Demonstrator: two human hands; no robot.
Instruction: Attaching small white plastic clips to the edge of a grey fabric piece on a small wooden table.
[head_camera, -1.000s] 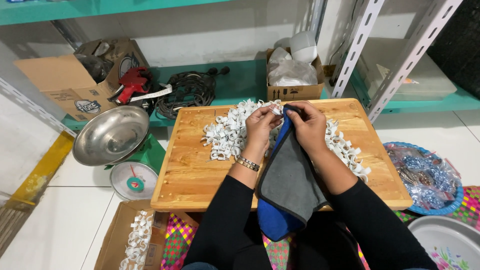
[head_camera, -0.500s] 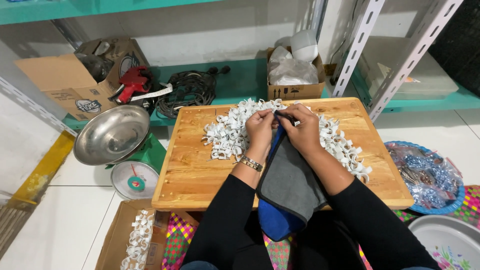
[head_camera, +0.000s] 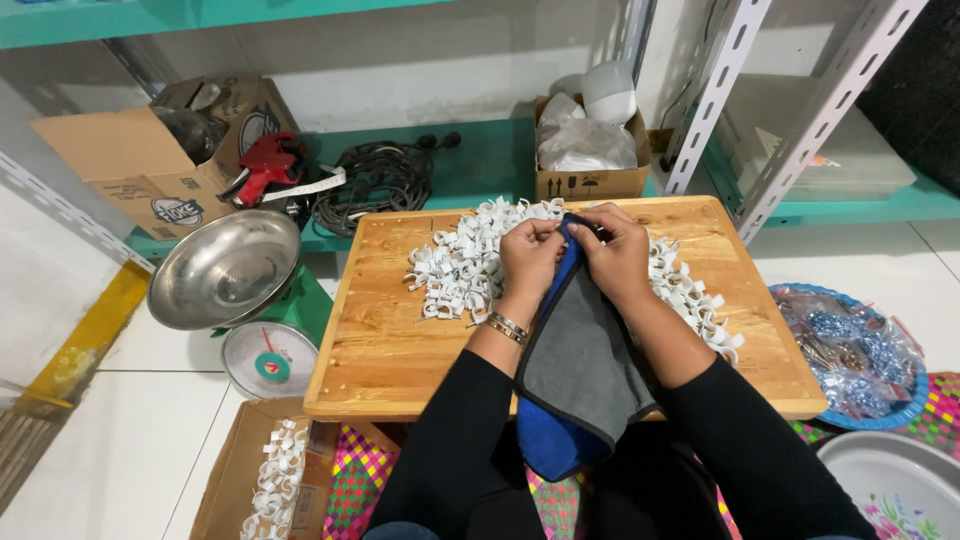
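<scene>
A grey and blue cloth (head_camera: 580, 370) lies over a wooden board (head_camera: 390, 340) and hangs off its near edge into my lap. My left hand (head_camera: 530, 255) and my right hand (head_camera: 615, 250) meet at the cloth's far end, both pinching its blue edge. A heap of white plastic cable clips (head_camera: 460, 265) spreads across the board behind and beside my hands, with more clips (head_camera: 695, 300) to the right of my right wrist. Whether a clip sits between my fingers is hidden.
A scale with a steel bowl (head_camera: 225, 265) stands left of the board. A cardboard box of clips (head_camera: 270, 485) sits near left. Boxes, a red tool (head_camera: 265, 165) and black cables (head_camera: 375, 180) fill the teal shelf. A blue basket (head_camera: 860, 350) and white basin (head_camera: 895, 485) are at right.
Both hands have stayed at the cloth's far end with small finger movements. The cloth's blue edge has shifted slightly between them.
</scene>
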